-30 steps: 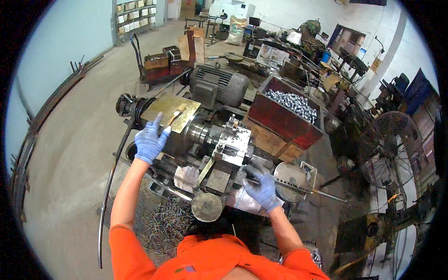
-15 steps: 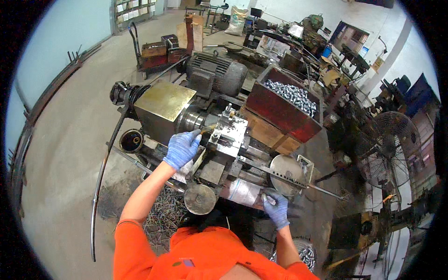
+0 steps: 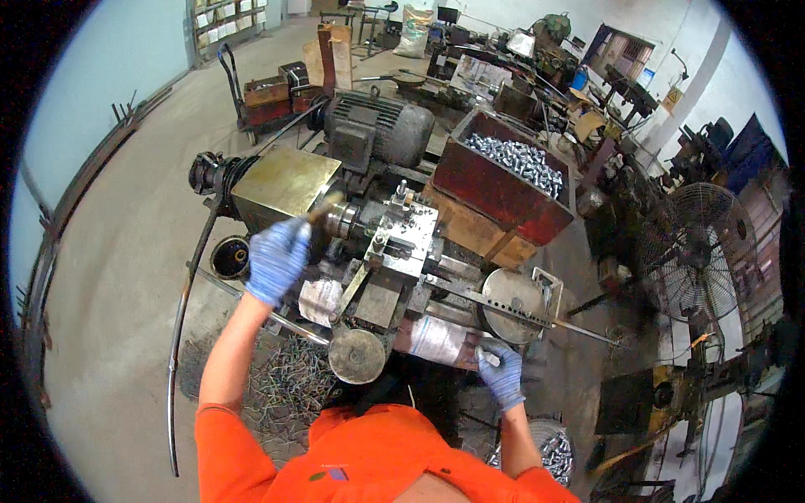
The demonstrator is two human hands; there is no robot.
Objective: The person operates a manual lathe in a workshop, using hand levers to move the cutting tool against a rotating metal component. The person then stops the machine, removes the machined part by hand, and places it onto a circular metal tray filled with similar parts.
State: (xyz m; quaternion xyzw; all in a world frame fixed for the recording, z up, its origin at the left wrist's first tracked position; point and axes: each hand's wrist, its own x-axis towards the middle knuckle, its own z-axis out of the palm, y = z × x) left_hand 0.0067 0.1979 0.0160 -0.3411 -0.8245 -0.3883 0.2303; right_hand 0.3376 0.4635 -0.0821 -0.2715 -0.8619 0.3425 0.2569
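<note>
My left hand, in a blue knit glove, is closed round a short tan brush, blurred by motion. The brush reaches up in front of the lathe's metal chuck, beside the brass-coloured headstock cover. To the right of the chuck is the silvery tool post block, with bolts standing up from it. My right hand, gloved too, is by the right end of a pale cloth-like wrap. Its fingers are closed on something small and whitish that I cannot make out.
A red bin full of small shiny metal parts stands on a wooden crate behind the lathe. A round plate sits at the front, near a heap of metal shavings. A large fan stands at right.
My left hand has drawn back to the left with the brush, away from the tool post and toward the headstock. My right hand has barely moved. The view has shifted slightly.
</note>
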